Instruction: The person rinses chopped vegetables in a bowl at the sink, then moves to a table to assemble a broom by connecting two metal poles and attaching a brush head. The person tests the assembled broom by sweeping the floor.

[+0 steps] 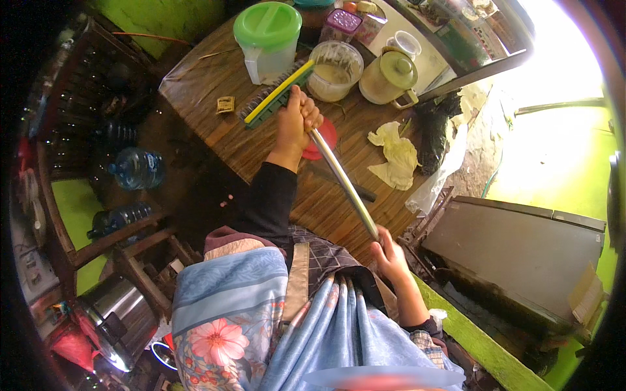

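The L-hand grip (pixel 298 122) is clamped round the pole (pixel 329 157) at 12 o'clock in view, just below the head (pixel 277 94). The R-hand grip (pixel 391 256) is clamped on the pole's low end, at 4 o'clock. So the wiper (pixel 344 183) (maybe a brush, can't tell) slants b/w the 2 grips, over the table (pixel 355 130), w/ its green & yellow head toward 11 o'clock. The pole looks like thin, shiny metal, so it's prob. light & stiff, but slick if wet. The head looks like hard plastic w/ a bumpy dark side that may be softer. I'd guess the head end weighs a bit more, so it's best to hold the bare pole, 1 hand near each end, not the bumpy side. Near the head are a jug (pixel 268 55) w/ a green lid at 11 o'clock & a see-thru tub (pixel 342 93) at 12. A beige pot (pixel 381 81) is at 1 o'clock, & a crumpled pale thing (pixel 396 156) at 2.
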